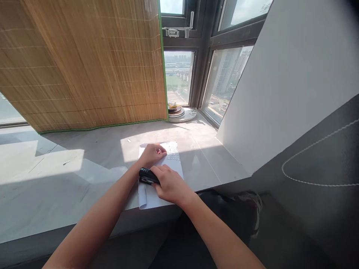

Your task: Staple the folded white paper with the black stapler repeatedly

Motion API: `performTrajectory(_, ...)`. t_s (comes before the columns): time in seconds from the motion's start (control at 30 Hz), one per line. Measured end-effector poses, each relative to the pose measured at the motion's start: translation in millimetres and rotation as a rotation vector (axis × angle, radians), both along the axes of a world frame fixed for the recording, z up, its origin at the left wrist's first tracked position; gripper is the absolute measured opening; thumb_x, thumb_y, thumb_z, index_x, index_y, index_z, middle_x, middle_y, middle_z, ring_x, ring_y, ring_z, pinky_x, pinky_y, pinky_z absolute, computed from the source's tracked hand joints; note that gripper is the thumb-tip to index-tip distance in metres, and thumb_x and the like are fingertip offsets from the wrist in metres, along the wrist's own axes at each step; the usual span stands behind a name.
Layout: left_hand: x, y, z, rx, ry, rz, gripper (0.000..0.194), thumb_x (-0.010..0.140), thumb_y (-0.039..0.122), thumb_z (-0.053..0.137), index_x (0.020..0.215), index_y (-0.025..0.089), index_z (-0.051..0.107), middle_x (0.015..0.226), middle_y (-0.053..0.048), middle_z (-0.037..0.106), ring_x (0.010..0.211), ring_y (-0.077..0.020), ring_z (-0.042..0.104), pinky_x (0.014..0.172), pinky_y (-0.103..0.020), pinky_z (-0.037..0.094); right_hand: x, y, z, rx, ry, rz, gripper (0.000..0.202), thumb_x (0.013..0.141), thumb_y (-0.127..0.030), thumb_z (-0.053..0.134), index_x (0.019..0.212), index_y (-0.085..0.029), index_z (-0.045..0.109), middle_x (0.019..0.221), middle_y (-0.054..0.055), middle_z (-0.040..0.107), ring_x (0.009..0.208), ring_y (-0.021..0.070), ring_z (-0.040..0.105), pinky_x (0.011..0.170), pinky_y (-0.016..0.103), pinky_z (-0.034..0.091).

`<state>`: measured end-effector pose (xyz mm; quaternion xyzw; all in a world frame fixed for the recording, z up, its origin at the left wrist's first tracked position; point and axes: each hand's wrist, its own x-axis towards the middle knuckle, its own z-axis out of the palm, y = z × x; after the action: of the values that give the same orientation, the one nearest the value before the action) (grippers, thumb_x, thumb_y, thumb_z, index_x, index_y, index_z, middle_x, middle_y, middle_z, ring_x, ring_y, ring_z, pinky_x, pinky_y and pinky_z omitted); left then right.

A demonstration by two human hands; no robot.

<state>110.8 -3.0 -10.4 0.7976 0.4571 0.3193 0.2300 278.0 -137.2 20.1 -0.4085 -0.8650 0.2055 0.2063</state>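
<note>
White paper [159,198] lies on the pale windowsill, its left edge curled and its lower edge at the sill's front. Dark printed marks show near its top right. My right hand [169,183] is wrapped round a black stapler [147,176], which points left over the paper's left part. Just above it, my left hand [152,154] rests on the upper paper with its fingers bent together. What those fingers hold, if anything, is too small to make out.
Stacked plates [179,113] stand in the window corner. A bamboo blind [92,67] hangs behind the sill [106,149]. Small scraps lie on the left part. A white wall slopes up at the right, with a beaded cord [308,183] beside it.
</note>
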Motion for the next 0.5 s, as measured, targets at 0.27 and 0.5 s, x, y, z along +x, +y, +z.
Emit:
performTrajectory(0.27,1,2,6.6,-0.023,0.114,0.048,0.019,0.089,0.031,0.067,0.087,0.021,0.083,0.085,-0.004,0.078,0.073,-0.0191,0.06,0.069,-0.032,0.045,0,0,-3.8,0.005,0.022,0.006,0.022,0.095,-0.015,0.066,0.113,-0.024,0.059,0.107,0.007,0.068,0.1,0.0266,0.058,0.075,0.035,0.043)
performTrajectory(0.5,4,4,9.7,-0.086,0.155,0.176,0.018,0.089,0.032,0.066,0.09,0.02,0.079,0.091,-0.004,0.079,0.075,-0.0208,0.064,0.07,-0.033,0.046,0,-1,-4.8,-0.006,0.024,0.014,0.023,0.095,-0.016,0.067,0.115,-0.024,0.06,0.107,0.007,0.068,0.1,0.0275,0.058,0.073,0.036,0.043)
